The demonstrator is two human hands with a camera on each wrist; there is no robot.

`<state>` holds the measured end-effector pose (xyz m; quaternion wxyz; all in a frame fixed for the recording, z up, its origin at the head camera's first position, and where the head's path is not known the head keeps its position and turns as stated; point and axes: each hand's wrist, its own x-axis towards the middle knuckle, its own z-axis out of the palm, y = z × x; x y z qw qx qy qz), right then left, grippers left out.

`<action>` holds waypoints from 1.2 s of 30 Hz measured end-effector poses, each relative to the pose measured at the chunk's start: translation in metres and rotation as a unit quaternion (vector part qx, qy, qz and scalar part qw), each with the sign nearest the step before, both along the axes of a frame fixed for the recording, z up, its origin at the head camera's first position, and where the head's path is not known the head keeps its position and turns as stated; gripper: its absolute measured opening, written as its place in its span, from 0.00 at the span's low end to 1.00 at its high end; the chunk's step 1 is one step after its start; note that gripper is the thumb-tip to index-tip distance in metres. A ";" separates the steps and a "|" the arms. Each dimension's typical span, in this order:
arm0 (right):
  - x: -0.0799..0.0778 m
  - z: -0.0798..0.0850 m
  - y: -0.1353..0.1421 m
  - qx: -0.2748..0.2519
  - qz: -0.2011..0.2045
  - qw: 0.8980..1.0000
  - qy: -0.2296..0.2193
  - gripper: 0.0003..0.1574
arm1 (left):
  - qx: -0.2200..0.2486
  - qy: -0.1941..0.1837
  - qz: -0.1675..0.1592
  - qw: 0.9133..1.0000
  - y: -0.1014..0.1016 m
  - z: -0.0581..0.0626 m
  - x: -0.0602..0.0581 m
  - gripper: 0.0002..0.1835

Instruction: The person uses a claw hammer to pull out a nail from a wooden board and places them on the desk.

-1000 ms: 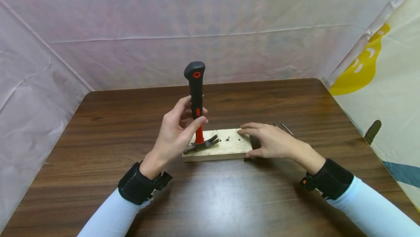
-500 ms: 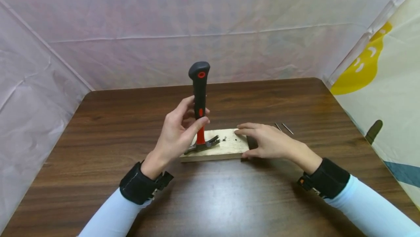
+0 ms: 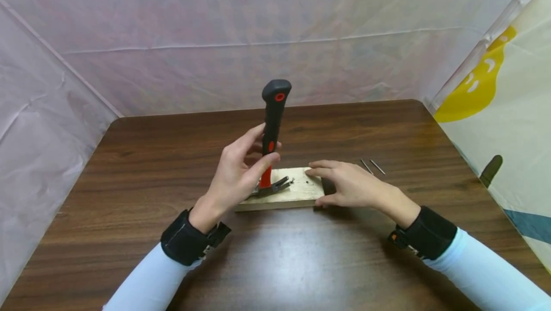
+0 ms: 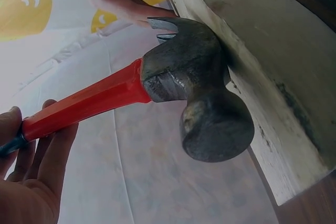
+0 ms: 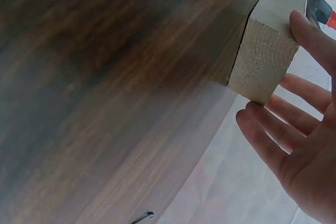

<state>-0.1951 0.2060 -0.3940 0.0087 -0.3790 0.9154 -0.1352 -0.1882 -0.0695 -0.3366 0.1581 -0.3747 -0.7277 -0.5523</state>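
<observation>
The hammer (image 3: 274,118) is standing handle-up, leaning slightly rightward, its head resting on the wooden block. Behind everything, a pale sheet (image 3: 241,19) is hanging; before it, a dark brown table (image 3: 125,182) is bearing the wooden block (image 3: 301,193). The left hand (image 3: 236,170) is pinching the hammer's handle between thumb and fingers, and in the head view it is hiding part of the hammer's head and the block's left end. The right hand (image 3: 344,184) is gripping the block's right end, thumb nearer, fingers slightly spread along the far side. Just beyond that hand, two loose nails (image 3: 377,166) are lying apart on the table. One small nail (image 3: 292,181) is protruding from the block beside the claw.
</observation>
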 end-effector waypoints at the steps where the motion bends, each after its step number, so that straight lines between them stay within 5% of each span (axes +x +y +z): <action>1: 0.000 0.000 0.000 0.000 0.001 1.000 0.000 0.43 | 0.000 0.002 0.000 1.000 0.000 0.000 0.000 0.33; 36: 0.001 0.001 -0.003 -0.011 0.007 1.000 -0.001 0.41 | -0.058 0.050 -0.014 0.997 0.020 0.005 -0.010 0.42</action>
